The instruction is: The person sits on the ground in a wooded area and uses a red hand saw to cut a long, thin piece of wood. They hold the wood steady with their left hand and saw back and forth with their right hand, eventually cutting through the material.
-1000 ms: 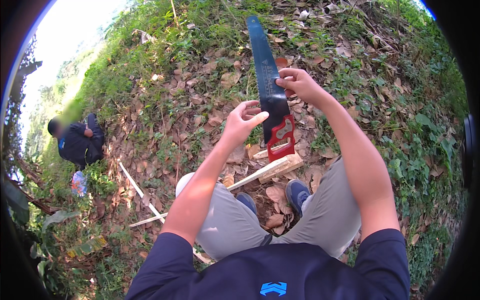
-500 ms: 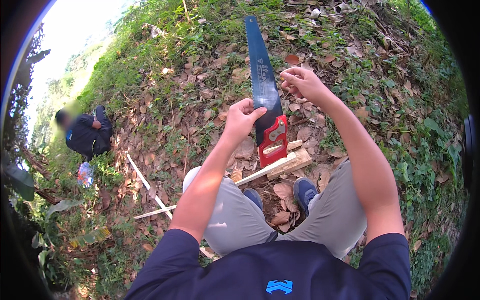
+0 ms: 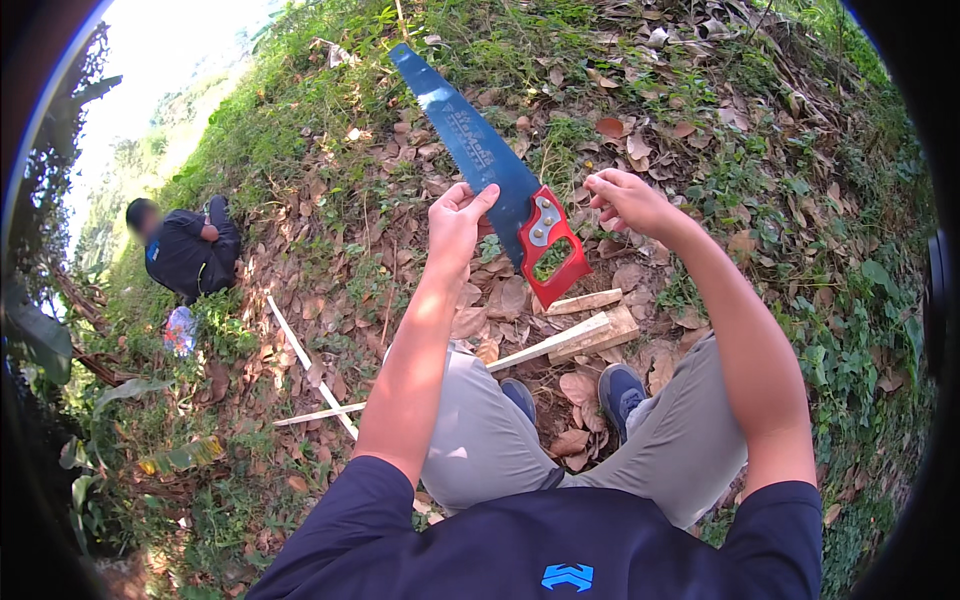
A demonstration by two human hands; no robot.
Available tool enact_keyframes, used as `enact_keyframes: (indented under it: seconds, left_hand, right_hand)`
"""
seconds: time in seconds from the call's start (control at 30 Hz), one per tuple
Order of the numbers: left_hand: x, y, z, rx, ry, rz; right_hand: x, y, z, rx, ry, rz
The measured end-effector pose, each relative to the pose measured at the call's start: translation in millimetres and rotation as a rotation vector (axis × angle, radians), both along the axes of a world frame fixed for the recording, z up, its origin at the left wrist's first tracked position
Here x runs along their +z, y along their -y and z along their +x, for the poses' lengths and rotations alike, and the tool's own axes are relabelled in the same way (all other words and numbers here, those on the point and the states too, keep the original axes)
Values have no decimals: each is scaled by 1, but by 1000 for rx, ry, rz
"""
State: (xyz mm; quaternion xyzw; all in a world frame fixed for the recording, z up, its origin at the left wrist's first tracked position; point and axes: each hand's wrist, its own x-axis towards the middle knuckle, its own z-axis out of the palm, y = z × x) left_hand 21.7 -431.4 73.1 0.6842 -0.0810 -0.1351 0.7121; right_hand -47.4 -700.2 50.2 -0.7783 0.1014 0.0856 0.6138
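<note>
My left hand (image 3: 460,222) grips a handsaw (image 3: 478,150) by its dark blue blade, thumb on the upper face near the handle. The toothed edge faces left and the blade tip points up and to the left. Its red handle (image 3: 570,268) hangs free at the lower right, over the wood. To the right of the saw, apart from it, is my right hand (image 3: 635,205), its fingers curled and closed at the tips. Whatever it may pinch is too small to make out. Below the saw lie a short thick wood block (image 3: 605,336) and a thin pale piece of wood (image 3: 585,302).
A long thin wood strip (image 3: 540,348) runs from the block past my left knee. Another strip (image 3: 300,350) crosses the ground at left. Farther left a person in dark clothes (image 3: 190,250) sits near a plastic bag (image 3: 181,332). Dry leaves and weeds cover the sloping ground.
The saw has turned in my left hand: its tip has swung left and its handle right. My right hand has moved slightly right and down, away from the blade.
</note>
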Motion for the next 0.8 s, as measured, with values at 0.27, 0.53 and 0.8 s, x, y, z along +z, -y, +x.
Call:
enact_keyframes:
  seconds: [0.27, 0.53, 0.8]
  left_hand:
    - [-1, -12, 8, 152, -26, -181]
    - [5, -9, 7, 202, -38, -323]
    - [7, -11, 3, 28, 20, -390]
  right_hand:
    - [16, -30, -8, -27, -219, 25]
    - [17, -38, -17, 39, -82, 182]
    - [35, -34, -24, -86, -22, 256]
